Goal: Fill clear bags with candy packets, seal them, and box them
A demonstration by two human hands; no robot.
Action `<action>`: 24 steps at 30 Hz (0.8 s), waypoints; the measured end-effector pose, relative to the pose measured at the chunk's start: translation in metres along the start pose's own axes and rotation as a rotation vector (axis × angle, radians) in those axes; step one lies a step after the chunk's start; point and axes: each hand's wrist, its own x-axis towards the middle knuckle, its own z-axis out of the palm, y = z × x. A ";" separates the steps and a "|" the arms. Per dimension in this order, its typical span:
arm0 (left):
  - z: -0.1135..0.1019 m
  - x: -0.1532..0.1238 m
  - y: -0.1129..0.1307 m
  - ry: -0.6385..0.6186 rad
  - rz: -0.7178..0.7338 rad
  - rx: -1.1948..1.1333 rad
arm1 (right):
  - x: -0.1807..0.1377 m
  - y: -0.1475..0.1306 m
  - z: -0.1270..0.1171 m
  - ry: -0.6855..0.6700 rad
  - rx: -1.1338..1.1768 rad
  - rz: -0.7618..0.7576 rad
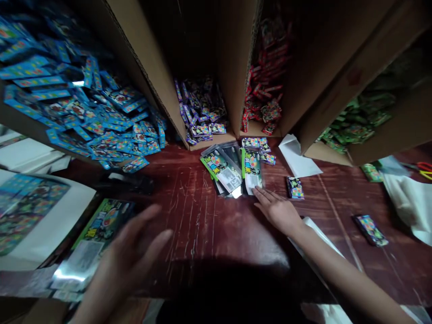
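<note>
My right hand [277, 211] reaches to the middle of the table, its fingers stretched out and touching the lower end of a green-and-black printed pouch [251, 166]. More such pouches [222, 168] lie fanned in a pile just left of it. Small purple boxes [258, 144] rest at the pile's upper right. Over the table's left side hovers my left hand [131, 252], blurred, with thumb and fingers apart and nothing visible in it. Beside and partly behind that hand is a stack of the same printed pouches [97, 229].
Tall cardboard cartons [145, 58] line the back, holding blue boxes [111, 117], purple boxes [202, 108], red boxes [266, 90] and green packs [357, 121]. Loose boxes [295, 187], white paper [299, 157] and yellow-handled scissors [425, 171] lie right. A printed sheet [30, 207] is left.
</note>
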 end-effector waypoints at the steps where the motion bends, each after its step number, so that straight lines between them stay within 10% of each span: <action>1: 0.022 0.012 0.025 -0.145 0.010 -0.192 | -0.007 -0.004 -0.001 0.044 0.010 -0.002; 5: 0.110 0.066 0.095 -0.462 -0.133 -0.731 | -0.019 -0.035 -0.009 0.205 0.085 0.001; 9: 0.158 0.109 0.117 -0.297 -0.015 -0.690 | -0.006 -0.037 0.000 0.251 0.113 -0.009; 15: 0.151 0.127 0.123 -0.266 -0.013 -0.735 | 0.012 -0.008 0.009 0.303 0.112 -0.023; 24: 0.142 0.109 0.112 -0.251 -0.253 -0.852 | -0.021 -0.043 -0.004 0.368 0.452 -0.135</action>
